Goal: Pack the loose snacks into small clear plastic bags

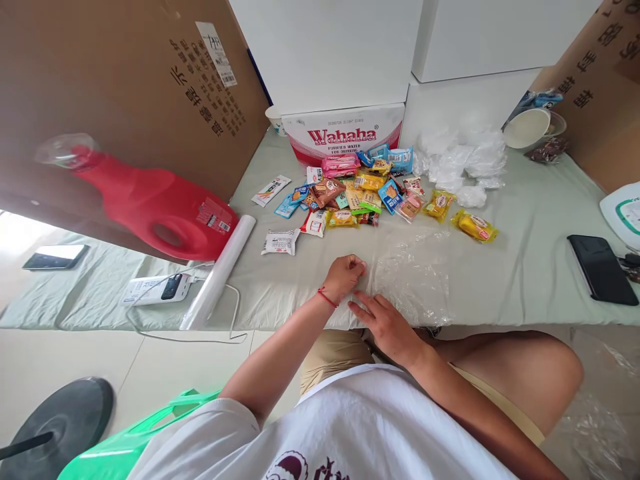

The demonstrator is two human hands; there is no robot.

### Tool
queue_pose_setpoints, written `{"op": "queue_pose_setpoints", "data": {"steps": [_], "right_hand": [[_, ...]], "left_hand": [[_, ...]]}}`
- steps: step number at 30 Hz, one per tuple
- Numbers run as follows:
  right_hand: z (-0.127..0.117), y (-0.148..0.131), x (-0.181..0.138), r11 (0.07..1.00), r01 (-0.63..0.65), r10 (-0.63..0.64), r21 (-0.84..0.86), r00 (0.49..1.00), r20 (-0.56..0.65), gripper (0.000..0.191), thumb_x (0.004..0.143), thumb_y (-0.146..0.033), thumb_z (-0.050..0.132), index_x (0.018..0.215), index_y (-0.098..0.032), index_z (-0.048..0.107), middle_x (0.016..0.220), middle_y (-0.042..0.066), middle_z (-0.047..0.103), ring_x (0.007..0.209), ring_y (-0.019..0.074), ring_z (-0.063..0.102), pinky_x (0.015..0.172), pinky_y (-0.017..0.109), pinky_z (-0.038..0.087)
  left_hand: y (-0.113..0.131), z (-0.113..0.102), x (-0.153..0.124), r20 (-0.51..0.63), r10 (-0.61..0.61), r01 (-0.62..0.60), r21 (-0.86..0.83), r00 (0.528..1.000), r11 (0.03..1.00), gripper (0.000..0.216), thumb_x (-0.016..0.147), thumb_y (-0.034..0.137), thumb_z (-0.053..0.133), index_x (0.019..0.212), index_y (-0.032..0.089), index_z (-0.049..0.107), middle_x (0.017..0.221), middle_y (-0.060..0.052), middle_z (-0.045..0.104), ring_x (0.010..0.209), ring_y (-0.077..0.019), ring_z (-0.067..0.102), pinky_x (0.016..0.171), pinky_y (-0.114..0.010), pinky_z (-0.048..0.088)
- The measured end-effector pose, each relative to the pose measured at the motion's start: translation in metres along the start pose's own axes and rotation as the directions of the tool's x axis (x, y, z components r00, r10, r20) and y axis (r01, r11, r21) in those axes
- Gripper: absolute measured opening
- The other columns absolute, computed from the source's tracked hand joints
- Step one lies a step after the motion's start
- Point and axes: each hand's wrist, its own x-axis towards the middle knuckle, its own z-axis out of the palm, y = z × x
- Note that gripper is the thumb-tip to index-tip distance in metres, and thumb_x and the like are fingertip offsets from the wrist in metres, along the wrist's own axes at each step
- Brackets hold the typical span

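My left hand [345, 277], with a red string on its wrist, is closed near the table's front edge, its thumb and fingers pressed together. Whatever lies between those fingertips is too small to make out. Just below and to the right, my right hand [393, 330] has its index and middle fingers stretched out, and nothing shows in it. A clear plastic bag [417, 280] lies flat beside both hands. Beyond them is a pile of wrapped snacks [327, 192]. A white snack packet [280, 242] lies left of the pile, and a yellow wrapped snack [474, 226] to its right.
A Wahaha carton [345, 133] stands behind the snacks, near crumpled clear bags [455, 157]. At left are a red jug [170, 213], a plastic film roll [220, 270] and a power bank [157, 289] with a cable. A black phone [603, 269] lies at right.
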Motion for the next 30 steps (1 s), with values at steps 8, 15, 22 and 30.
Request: {"op": "queue_pose_setpoints", "data": {"steps": [8,15,22,30], "right_hand": [[0.007,0.009,-0.015,0.994,-0.040,0.050,0.101,0.994,-0.101,0.062,0.098,-0.001,0.039,0.155,-0.023,0.045,0.147,0.016,0.055,0.127,0.0259,0.058,0.104,0.045,0.056],[0.007,0.011,-0.013,0.996,-0.029,0.041,0.087,0.989,-0.141,0.057,0.098,0.000,0.038,0.148,-0.023,0.051,0.144,0.015,0.056,0.121,0.0243,0.061,0.098,0.043,0.059],[-0.010,0.007,-0.015,0.969,-0.059,0.102,0.238,0.980,-0.174,0.035,0.101,-0.020,0.056,0.136,-0.020,0.059,0.133,0.017,0.063,0.119,0.0267,0.063,0.100,0.046,0.058],[-0.019,0.014,-0.014,0.716,-0.336,0.414,0.612,0.910,0.015,0.025,0.106,-0.033,0.050,0.104,-0.022,0.071,0.115,0.009,0.074,0.097,0.0194,0.072,0.086,0.035,0.060]], "left_hand": [[0.003,0.002,-0.013,0.056,-0.011,0.010,0.020,0.998,1.000,0.024,0.074,0.036,0.079,0.074,0.018,0.063,0.065,0.002,0.064,0.054,-0.0104,0.050,0.052,-0.023,0.037],[0.005,0.002,-0.013,0.096,-0.098,0.109,-0.116,0.991,0.987,0.008,0.076,0.016,0.064,0.069,0.016,0.062,0.063,0.003,0.065,0.043,-0.0046,0.041,0.046,-0.020,0.031],[0.002,-0.016,-0.023,0.053,-0.238,0.240,-0.375,0.970,0.896,0.014,0.084,0.016,0.059,0.082,0.021,0.046,0.067,0.000,0.071,0.033,-0.0038,0.037,0.039,-0.019,0.020],[-0.024,-0.040,-0.048,-0.069,-0.240,0.202,-0.347,0.968,0.916,0.016,0.089,0.025,0.060,0.085,0.022,0.044,0.064,0.001,0.069,0.033,-0.0048,0.037,0.039,-0.020,0.023]]}}
